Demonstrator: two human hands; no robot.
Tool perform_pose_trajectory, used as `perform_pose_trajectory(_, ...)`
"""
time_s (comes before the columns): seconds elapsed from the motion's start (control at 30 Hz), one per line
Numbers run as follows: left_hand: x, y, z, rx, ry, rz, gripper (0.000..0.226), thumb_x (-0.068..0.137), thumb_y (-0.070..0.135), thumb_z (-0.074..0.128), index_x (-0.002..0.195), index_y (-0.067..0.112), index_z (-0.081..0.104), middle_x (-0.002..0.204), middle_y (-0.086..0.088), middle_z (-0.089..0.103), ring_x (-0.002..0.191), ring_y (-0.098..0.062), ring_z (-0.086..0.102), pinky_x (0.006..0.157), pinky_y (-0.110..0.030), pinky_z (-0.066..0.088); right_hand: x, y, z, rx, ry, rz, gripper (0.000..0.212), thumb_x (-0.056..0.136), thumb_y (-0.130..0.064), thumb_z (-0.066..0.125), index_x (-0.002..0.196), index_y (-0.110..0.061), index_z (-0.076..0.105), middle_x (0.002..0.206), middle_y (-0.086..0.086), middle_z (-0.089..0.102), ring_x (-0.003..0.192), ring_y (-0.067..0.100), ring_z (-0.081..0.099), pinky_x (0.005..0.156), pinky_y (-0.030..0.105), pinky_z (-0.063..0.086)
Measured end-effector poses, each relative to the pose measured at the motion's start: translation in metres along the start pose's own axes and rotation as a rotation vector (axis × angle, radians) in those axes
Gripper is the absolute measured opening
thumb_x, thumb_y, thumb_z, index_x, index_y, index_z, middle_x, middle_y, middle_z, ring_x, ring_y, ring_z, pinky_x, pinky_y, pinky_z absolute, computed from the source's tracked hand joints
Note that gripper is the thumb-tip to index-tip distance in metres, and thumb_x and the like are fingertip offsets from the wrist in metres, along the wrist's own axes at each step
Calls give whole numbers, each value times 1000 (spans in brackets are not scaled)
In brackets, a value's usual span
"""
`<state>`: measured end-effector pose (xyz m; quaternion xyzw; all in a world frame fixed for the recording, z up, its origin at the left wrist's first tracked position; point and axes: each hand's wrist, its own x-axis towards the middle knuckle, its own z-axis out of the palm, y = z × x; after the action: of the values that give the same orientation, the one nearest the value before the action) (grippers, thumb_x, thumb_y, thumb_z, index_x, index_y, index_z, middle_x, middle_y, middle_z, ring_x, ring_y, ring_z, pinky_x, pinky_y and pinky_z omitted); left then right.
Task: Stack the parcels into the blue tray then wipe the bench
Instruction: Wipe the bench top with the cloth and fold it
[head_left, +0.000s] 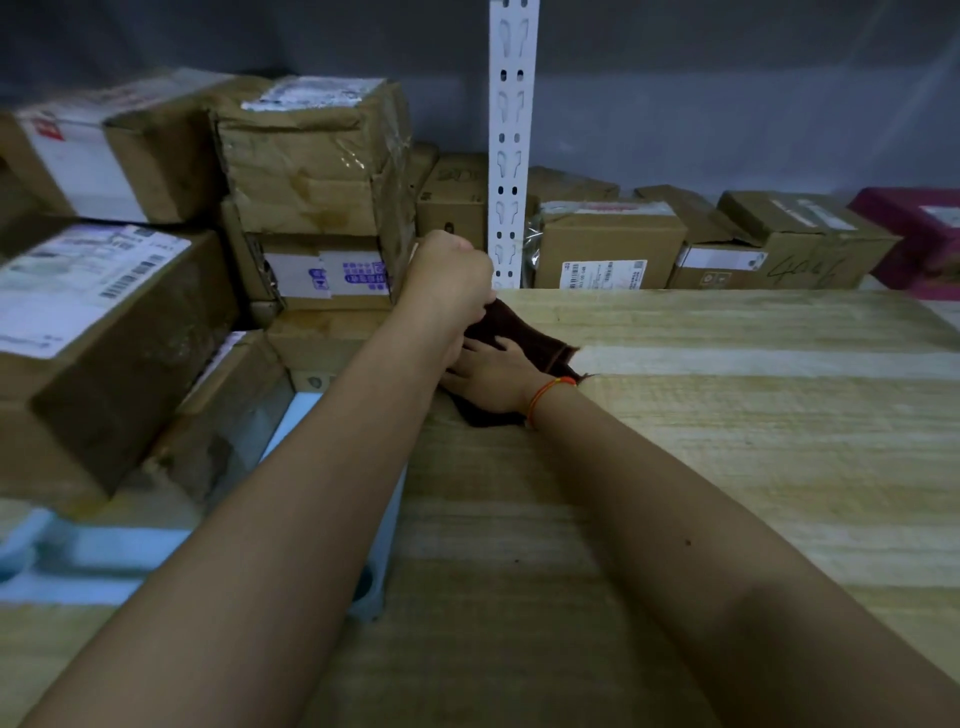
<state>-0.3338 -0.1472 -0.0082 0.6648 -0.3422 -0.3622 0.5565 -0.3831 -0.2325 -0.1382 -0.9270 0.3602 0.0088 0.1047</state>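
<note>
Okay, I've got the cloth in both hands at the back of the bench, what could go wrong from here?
1. The left hand grips the dark cloth right beside the tall parcel stack; a wide swipe may nudge it.
2. The left forearm crosses the blue tray rim and might bump its parcels.

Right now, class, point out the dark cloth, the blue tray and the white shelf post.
dark cloth (524, 332), head view, on its upper fold.
blue tray (124, 548), head view, on its near rim.
white shelf post (511, 156), head view, mid-height on its face.

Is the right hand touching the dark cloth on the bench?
Touching. The head view shows the right hand lying flat on the dark cloth, fingers spread over it.
</note>
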Motion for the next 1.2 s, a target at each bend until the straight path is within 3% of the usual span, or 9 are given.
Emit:
perform_pose_trajectory(0.1,-17,6,-5,-22,0,-18,20,98,3,40,91,16,52,103,-9,59,69,-12,60,57,-21,51,-17,-12,4,-29,-14,-44,51,104,-45,21,153,-32,25,161,-11,23,150,17,14,118,53,5)
perform_pose_trajectory(0.2,-32,7,-6,28,-4,34,18,97,2,40,101,15,52,110,-11,60,74,-14,61,67,-27,52,-37,-22,11,-102,-41,-123,59,99,-53,10,154,-35,23,162,-11,19,151,18,11,117,53,7)
perform_pose_trajectory(0.47,-71,10,-5,71,-14,53,29,98,6,40,122,13,54,102,-9,64,84,-18,64,84,-35,57,-93,-45,26,-59,-45,-189,48,104,-46,21,152,-40,25,162,-16,19,151,13,8,117,51,4)
perform_pose_trajectory(0.53,-82,9,-5,76,-32,52,31,98,6,39,124,12,54,102,-9,64,83,-19,63,83,-34,57,-108,-52,29,-44,-55,-189,47,104,-46,22,152,-41,25,162,-17,18,151,12,8,117,50,3)
perform_pose_trajectory(0.63,-99,6,-5,62,-65,57,31,95,4,37,120,8,56,106,-10,61,76,-19,60,69,-30,51,-130,-64,30,-37,-70,-185,48,105,-46,21,152,-41,23,162,-17,17,151,12,7,117,49,2)
perform_pose_trajectory(0.73,-116,2,-7,47,-61,25,36,95,3,37,126,7,54,97,-10,59,74,-20,58,65,-28,47,-152,-75,30,-14,-90,-170,47,105,-46,21,152,-41,23,162,-18,16,151,11,5,118,47,0)
perform_pose_trajectory(0.87,-144,-5,-17,53,-85,54,31,95,4,37,119,8,55,97,-9,62,77,-20,60,69,-29,51,-187,-89,33,11,-98,-152,46,105,-46,22,151,-44,25,162,-19,15,151,10,4,119,45,-3)
perform_pose_trajectory(1.07,-179,-17,-36,25,-139,95,22,95,2,38,87,15,54,92,-8,59,80,-20,62,73,-31,51,-237,-105,38,53,-109,-115,45,105,-48,21,150,-46,26,162,-20,13,150,7,2,119,42,-5)
perform_pose_trajectory(1.2,-195,-26,-48,-18,-129,126,23,95,4,39,86,20,53,92,-6,61,78,-16,62,69,-28,51,-265,-120,42,85,-93,-58,46,105,-49,20,150,-47,25,162,-20,13,150,7,2,120,44,-5)
